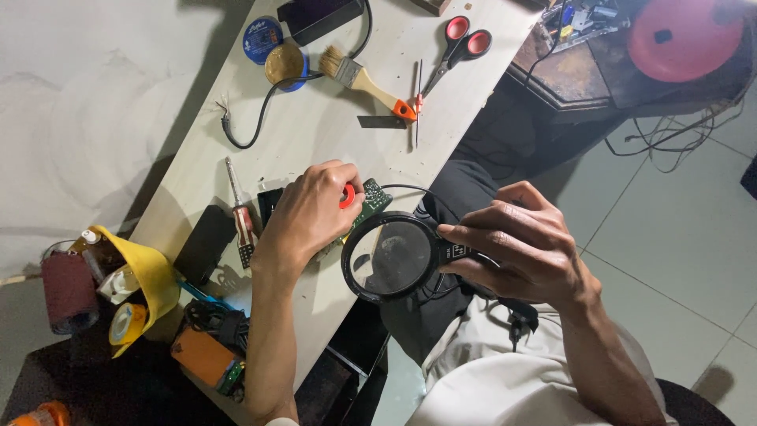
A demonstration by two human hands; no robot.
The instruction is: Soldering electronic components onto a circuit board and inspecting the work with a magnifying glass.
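My left hand [309, 213] rests on the white table [315, 134], fingers curled over a green circuit board [371, 199] with a red round part [348, 195] at my fingertips. Gripped by its handle in my right hand [516, 248] is a black round magnifying glass [390, 256]. It hovers just off the table's near edge, beside the board. A thin black cable [406, 188] runs from behind the lens toward the board.
On the table lie a screwdriver [239, 209], a black box [203, 243], a paintbrush [364, 79], red-handled scissors [457, 46], a blue tin [262, 38], and a black cord [260, 118]. A yellow holder [154, 276] with tape rolls sits at the left. A red round object [682, 35] is at the top right.
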